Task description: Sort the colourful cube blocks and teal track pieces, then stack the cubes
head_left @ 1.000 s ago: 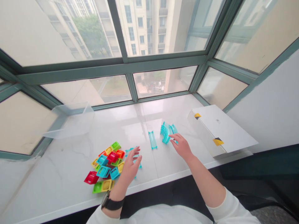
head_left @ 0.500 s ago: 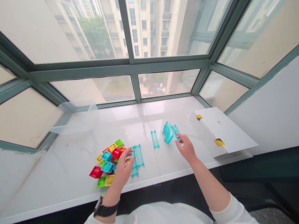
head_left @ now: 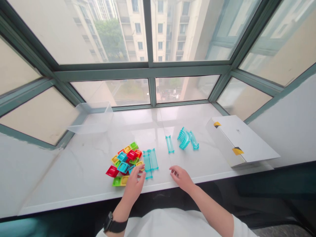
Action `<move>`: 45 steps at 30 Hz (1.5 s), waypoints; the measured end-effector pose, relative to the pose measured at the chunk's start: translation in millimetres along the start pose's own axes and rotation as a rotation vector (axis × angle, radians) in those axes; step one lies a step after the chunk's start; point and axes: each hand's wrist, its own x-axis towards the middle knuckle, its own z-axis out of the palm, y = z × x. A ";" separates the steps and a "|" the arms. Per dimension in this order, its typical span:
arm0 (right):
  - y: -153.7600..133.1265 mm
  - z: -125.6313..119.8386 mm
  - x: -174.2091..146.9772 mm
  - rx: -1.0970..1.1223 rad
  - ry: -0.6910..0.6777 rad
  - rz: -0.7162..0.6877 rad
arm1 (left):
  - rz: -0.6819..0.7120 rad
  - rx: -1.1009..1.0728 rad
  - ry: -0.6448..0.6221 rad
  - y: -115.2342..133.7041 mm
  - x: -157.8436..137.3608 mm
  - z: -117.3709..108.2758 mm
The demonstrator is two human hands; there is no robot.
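Observation:
My left hand [head_left: 134, 184], thumb and fingers apart and holding nothing, is by the right side of a pile of coloured plastic pieces [head_left: 122, 167] in red, blue, yellow, green and orange. Just beyond its fingertips lie flat turquoise track pieces [head_left: 154, 159], side by side. My right hand [head_left: 182, 177] is near the front of the white counter, fingers loosely bent, with nothing in it. Further back are one short straight turquoise piece [head_left: 169, 144], a cluster of curved turquoise pieces [head_left: 184, 138] and another straight piece [head_left: 194, 140] right beside the curves.
A clear plastic bin [head_left: 91, 118] stands at the back left by the window. On the right sits a white box [head_left: 247, 138] with yellow and black stickers. Windows [head_left: 185, 89] enclose the counter [head_left: 81, 171], whose front edge runs close to my body.
My right hand has left the straight piece beside the curves and moved left and towards me. That piece now lies uncovered. My left hand has come slightly nearer me; the view has shifted.

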 end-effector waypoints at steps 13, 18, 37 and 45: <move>-76.5 79.2 43.3 -0.382 -0.205 0.121 | -0.051 -0.038 -0.075 -10.5 -37.7 -11.7; -70.9 82.9 42.0 -0.380 -0.177 0.097 | -0.053 -0.024 -0.080 -15.0 -41.3 -15.4; -63.4 3.0 0.9 -0.228 0.108 -0.158 | -0.182 -0.318 -0.343 25.1 -18.5 54.1; -58.5 -17.7 -11.1 -0.226 0.169 -0.143 | -0.185 -0.346 -0.362 40.1 -13.1 75.6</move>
